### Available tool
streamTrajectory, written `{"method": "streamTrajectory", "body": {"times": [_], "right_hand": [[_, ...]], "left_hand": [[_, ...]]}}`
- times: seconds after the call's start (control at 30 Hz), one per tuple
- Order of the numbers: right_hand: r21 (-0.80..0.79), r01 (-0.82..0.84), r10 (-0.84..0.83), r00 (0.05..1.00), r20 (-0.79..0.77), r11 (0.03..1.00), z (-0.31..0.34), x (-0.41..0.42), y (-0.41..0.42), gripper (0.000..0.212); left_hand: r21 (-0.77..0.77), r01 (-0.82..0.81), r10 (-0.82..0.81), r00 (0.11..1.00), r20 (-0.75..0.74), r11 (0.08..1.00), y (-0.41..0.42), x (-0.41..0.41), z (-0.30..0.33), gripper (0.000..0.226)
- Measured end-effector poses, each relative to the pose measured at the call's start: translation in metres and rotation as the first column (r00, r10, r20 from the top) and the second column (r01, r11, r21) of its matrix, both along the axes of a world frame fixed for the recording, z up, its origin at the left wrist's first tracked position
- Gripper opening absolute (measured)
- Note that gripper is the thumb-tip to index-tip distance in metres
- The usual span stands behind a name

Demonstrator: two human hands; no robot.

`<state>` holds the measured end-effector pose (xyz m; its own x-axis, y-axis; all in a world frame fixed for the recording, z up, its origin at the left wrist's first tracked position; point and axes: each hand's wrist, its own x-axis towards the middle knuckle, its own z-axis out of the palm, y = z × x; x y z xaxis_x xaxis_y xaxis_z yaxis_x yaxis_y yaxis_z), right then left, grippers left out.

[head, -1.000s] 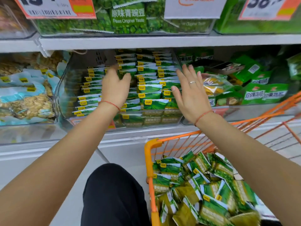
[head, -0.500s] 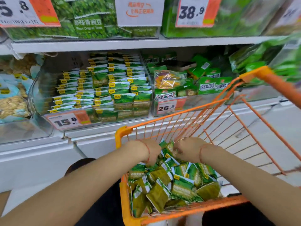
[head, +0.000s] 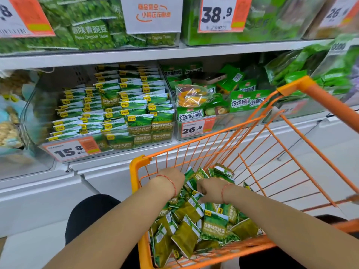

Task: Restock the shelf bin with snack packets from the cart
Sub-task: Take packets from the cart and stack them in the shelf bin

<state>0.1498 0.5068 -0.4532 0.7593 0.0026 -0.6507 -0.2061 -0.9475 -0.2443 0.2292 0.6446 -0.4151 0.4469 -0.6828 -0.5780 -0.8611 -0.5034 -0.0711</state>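
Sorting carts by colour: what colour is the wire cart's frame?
Orange wire cart frame, head view.

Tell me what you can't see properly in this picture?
Head view only:
- Fingers of the left hand and right hand: buried in the packets, so any grip is hidden.
- Left price tag: cut off by the frame's edge.
- Bags at right: blurred.
- Small print on the 15.8 tag: too small.

Cart (head: 252, 144): orange coated metal wire, smooth plastic corners. Snack packets (head: 214, 226): glossy green film. Shelf bin (head: 38, 105): clear glossy plastic. Price tag (head: 71, 149): matt paper.
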Motion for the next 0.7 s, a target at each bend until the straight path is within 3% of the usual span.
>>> {"method": "streamTrajectory", "body": {"times": [0.1, 0.2, 0.37, 0.53, 0.63, 0.7], "right_hand": [[0.078, 0.009, -0.01, 1.0, 0.016, 0.997, 0.001, 0.002, -0.001, 0.021], [0.125, 0.012, -0.021, 0.997, 0.072, 0.992, 0.015, 0.007, -0.005, 0.016], [0.279, 0.169, -0.205, 0.973, 0.104, 0.945, 0.061, 0.001, -0.03, 0.015], [0.498, 0.259, -0.39, 0.903, 0.178, 0.828, 0.085, -0.025, -0.058, 0.005], [0.621, 0.334, -0.549, 0.814, 0.188, 0.709, 0.089, -0.035, -0.067, 0.008], [0.699, 0.379, -0.636, 0.758, 0.14, 0.606, 0.086, -0.04, -0.071, 0.011]], "left_hand": [[-0.025, 0.033, -0.033, 0.999, 0.004, 0.999, 0.0, 0.0, -0.001, 0.029], [-0.145, 0.017, -0.034, 0.993, -0.112, 0.989, -0.001, 0.006, 0.0, 0.021], [-0.361, -0.282, 0.128, 0.909, -0.397, 0.889, -0.002, 0.012, 0.007, 0.012], [-0.49, -0.585, 0.136, 0.72, -0.681, 0.646, -0.007, 0.008, 0.023, 0.014], [-0.354, -0.761, 0.174, 0.515, -0.839, 0.543, -0.007, 0.003, 0.031, 0.013], [-0.303, -0.808, 0.221, 0.461, -0.859, 0.506, -0.005, 0.0, 0.034, 0.012]]}}
